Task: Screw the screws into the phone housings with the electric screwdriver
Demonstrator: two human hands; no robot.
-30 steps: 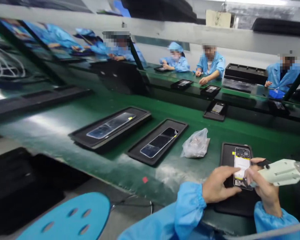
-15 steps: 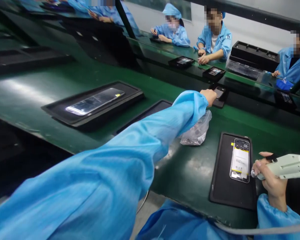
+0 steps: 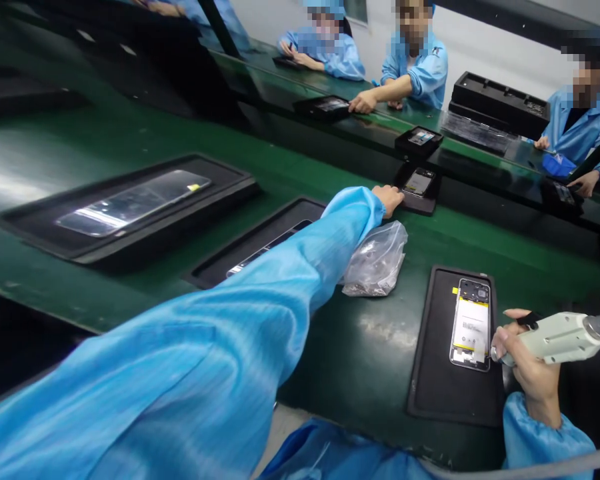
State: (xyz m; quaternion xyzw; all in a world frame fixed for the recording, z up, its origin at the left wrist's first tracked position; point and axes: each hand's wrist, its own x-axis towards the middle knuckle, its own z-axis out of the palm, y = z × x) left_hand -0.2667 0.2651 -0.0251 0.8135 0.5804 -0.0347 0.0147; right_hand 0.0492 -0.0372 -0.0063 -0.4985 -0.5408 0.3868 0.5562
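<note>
My right hand [image 3: 535, 367] is wrapped round a pale electric screwdriver [image 3: 555, 339], its nose beside the lower right edge of an opened phone [image 3: 471, 323]. The phone shows a white battery with yellow strips and lies in a black foam tray [image 3: 430, 393]. My left arm stretches far across the bench. At its end my left hand [image 3: 389, 200] has its fingers out at the left edge of another black tray [image 3: 420, 204], which carries a second opened phone [image 3: 420, 182]. Whether the fingertips touch that tray is hard to see. Below my left wrist lies a clear plastic bag [image 3: 377, 260] of small parts.
To the left, a black tray [image 3: 45, 243] holds a phone [image 3: 135, 203] with a glossy face, and another tray [image 3: 205, 273] is partly behind my sleeve. Across the green bench [image 3: 360, 347], co-workers in blue sit by more trays. A grey cable [image 3: 545, 463] crosses the bottom right.
My left hand has drawn back slightly left from the far tray, whose phone shows more fully. The view has shifted. A co-worker's hand has moved left to a tray. My right hand keeps the screwdriver.
</note>
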